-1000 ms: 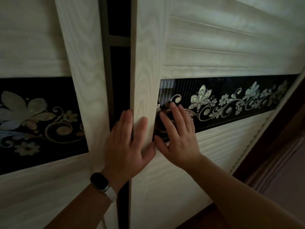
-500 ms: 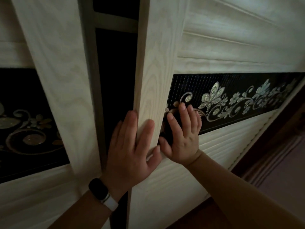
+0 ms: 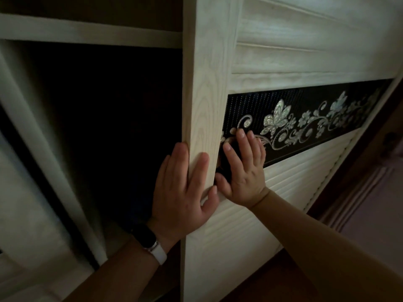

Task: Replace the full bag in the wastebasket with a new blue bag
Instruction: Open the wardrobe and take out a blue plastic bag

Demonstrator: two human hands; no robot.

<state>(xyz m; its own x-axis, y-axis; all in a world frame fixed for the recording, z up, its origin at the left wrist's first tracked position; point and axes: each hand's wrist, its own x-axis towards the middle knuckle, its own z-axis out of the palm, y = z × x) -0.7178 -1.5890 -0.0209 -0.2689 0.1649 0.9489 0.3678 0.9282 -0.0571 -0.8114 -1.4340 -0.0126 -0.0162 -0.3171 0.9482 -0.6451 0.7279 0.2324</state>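
Note:
No wastebasket or blue bag is in sight. A pale wooden sliding wardrobe door [image 3: 202,88] with louvred slats and a black floral glass band [image 3: 305,118] fills the right half. My left hand [image 3: 183,190] lies flat on the door's left edge post, fingers around the edge, a dark watch on a white strap at the wrist. My right hand [image 3: 244,168] presses flat against the black glass band just right of the post. Neither hand holds a loose object.
The open wardrobe interior [image 3: 113,127] to the left is dark, its contents hidden. A horizontal shelf rail [image 3: 87,32] runs across the top. The other door's pale frame [image 3: 43,149] slants at far left. A dark wooden floor and door frame [image 3: 370,171] lie at right.
The door under my hands has slid to the right, and the dark gap has widened from a narrow slit to a broad opening. Both hands stayed pressed on the door.

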